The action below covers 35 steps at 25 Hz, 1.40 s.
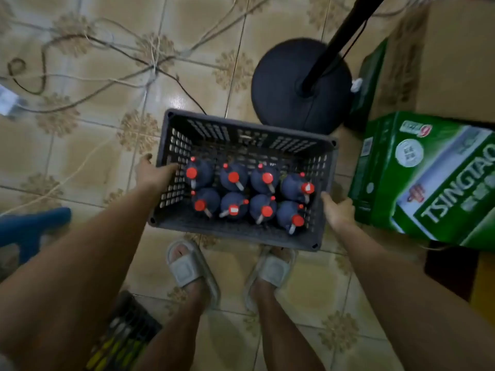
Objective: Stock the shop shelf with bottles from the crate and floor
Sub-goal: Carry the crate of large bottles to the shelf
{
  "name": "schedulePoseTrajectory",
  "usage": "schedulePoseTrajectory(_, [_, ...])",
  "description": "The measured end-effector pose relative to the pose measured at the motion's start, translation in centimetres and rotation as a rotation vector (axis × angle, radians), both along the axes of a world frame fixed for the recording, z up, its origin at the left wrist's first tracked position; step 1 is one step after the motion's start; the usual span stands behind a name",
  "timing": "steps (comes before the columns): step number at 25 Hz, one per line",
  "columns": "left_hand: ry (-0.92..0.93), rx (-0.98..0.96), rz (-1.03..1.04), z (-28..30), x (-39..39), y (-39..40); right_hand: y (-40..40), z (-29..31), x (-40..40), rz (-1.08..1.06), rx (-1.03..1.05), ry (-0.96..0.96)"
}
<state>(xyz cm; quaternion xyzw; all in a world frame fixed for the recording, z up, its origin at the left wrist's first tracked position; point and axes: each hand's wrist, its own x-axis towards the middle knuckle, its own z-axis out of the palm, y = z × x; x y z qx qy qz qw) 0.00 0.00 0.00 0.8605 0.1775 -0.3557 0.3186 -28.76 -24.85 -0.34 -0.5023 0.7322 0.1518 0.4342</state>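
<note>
A grey perforated plastic crate (241, 129) is in the middle of the view, above my feet. Its near half holds several dark bottles (234, 178) with red caps, standing upright in two rows; the far half is bare. My left hand (152, 170) grips the crate's left wall, fingers curled over the rim. My right hand (338, 211) grips the right wall near the front corner. No shelf is in sight.
A black round stand base (281, 84) with a pole sits just beyond the crate. Green beer cartons (428, 178) and a brown cardboard box (455, 57) lie to the right. Cables (107, 76) run over the tiled floor at left. A blue object (34, 226) lies at far left.
</note>
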Motion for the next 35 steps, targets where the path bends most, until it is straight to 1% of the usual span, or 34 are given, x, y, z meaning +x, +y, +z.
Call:
schedulePoseTrajectory(3, [-0.010,0.090,-0.078,-4.5,1.5,0.5,-1.4,-4.7,0.2,-0.071,-0.028,-0.102])
schedulePoseTrajectory(4, [0.007,0.062,-0.069,-5.6,1.6,0.8,-1.8,-6.2,0.1,-0.120,-0.044,-0.147])
schedulePoseTrajectory(6, [0.026,0.005,-0.072,-7.0,2.0,0.9,-2.0,-7.9,0.4,-0.168,-0.058,-0.165])
schedulePoseTrajectory(7, [0.059,-0.032,-0.065,-7.3,2.4,0.9,-2.1,-8.2,0.6,-0.186,-0.051,-0.171])
schedulePoseTrajectory(8, [0.130,-0.073,-0.050,-7.3,3.0,0.8,-2.2,-8.6,0.7,-0.194,-0.034,-0.181])
schedulePoseTrajectory(10, [0.263,-0.163,-0.049,-7.6,3.8,1.3,-2.3,-8.7,0.8,-0.167,-0.010,-0.183])
schedulePoseTrajectory(12, [0.281,-0.171,-0.068,-7.1,3.5,2.2,-1.6,-8.2,0.6,-0.151,-0.033,-0.148])
schedulePoseTrajectory(14, [0.263,-0.164,-0.038,-6.2,2.7,4.0,-0.5,-7.0,0.3,-0.137,-0.044,-0.119])
schedulePoseTrajectory(16, [0.260,-0.176,-0.022,-3.8,2.3,5.4,0.2,-4.7,0.4,-0.118,-0.045,-0.146])
schedulePoseTrajectory(19, [0.263,-0.232,-0.030,2.6,2.5,7.3,1.2,1.5,2.1,-0.048,-0.049,-0.187])
schedulePoseTrajectory(22, [0.218,-0.279,-0.050,13.1,2.6,8.9,3.1,11.6,4.2,-0.007,-0.092,-0.208])
schedulePoseTrajectory(26, [0.122,-0.304,0.044,29.5,3.4,12.1,5.8,27.8,6.6,0.032,-0.139,-0.264])
schedulePoseTrajectory(30, [0.081,-0.288,0.053,42.9,5.0,16.0,7.6,41.2,9.8,0.120,-0.169,-0.320])
schedulePoseTrajectory(32, [0.067,-0.321,0.071,47.8,5.5,18.4,8.5,46.5,11.3,0.148,-0.163,-0.340])
schedulePoseTrajectory(35, [0.058,-0.352,0.103,52.6,7.4,21.6,9.8,52.4,14.4,0.168,-0.160,-0.459])
